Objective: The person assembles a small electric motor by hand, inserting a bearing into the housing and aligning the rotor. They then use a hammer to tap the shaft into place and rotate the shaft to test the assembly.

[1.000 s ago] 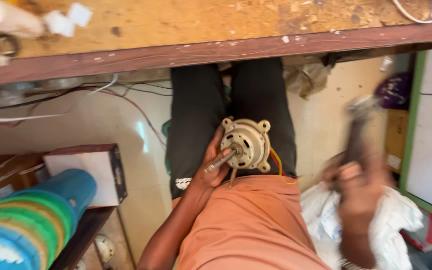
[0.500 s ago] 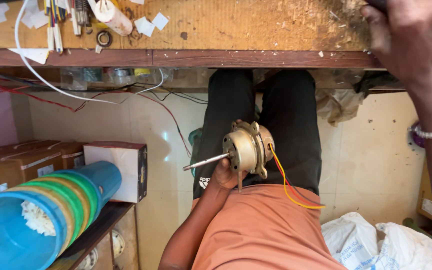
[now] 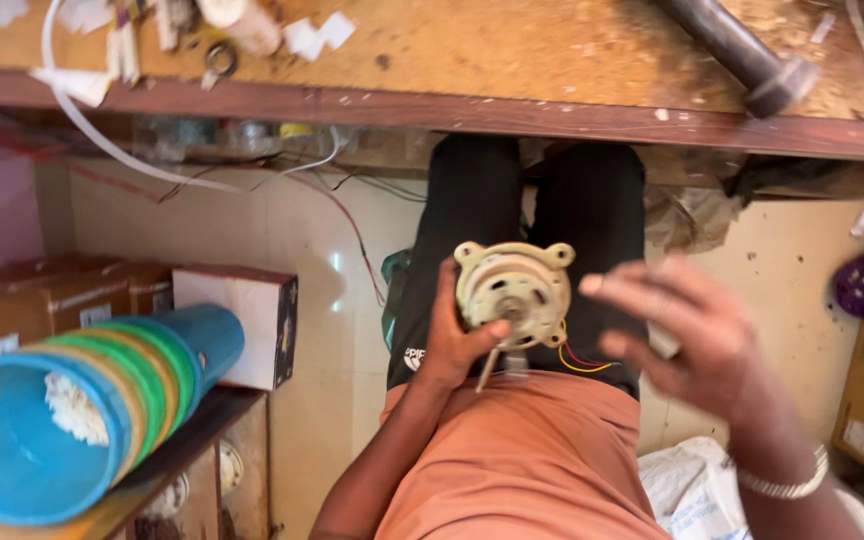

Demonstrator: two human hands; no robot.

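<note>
Fingers [image 3: 449, 300] of the left hand [image 3: 452, 335] wrap the side of a small cream electric motor [image 3: 512, 290], thumb pressed across its face, holding it over the lap with its shaft [image 3: 486, 370] slanting downward. Red and yellow wires [image 3: 582, 358] trail from it. Just beside it, the right hand [image 3: 697, 335] hovers blurred, fingers loosely spread, a silver bracelet [image 3: 782, 485] on its wrist.
</note>
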